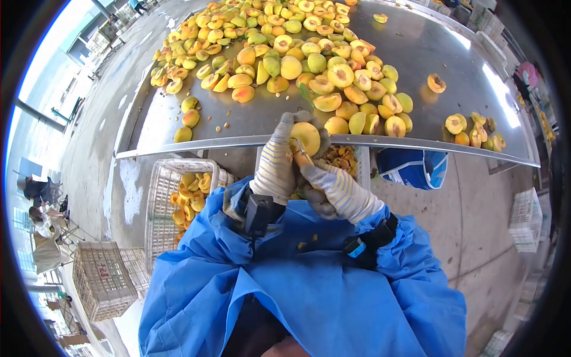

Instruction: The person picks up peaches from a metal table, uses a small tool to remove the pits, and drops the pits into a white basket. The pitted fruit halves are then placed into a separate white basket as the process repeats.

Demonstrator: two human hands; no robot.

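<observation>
My left hand, in a striped knit glove, is closed around a yellow peach half just over the front edge of the metal table. My right hand, gloved the same way, grips a small pitting tool by its light brown handle. The tool's thin metal tip meets the near side of the peach half. Behind my hands, a big heap of peach halves spreads over the table, many with their cut faces and pits showing.
A white plastic basket with peach halves stands below left. Behind my hands, another white crate holds peach pieces. A blue bag hangs under the table edge. Crates stand at far left, near a seated person.
</observation>
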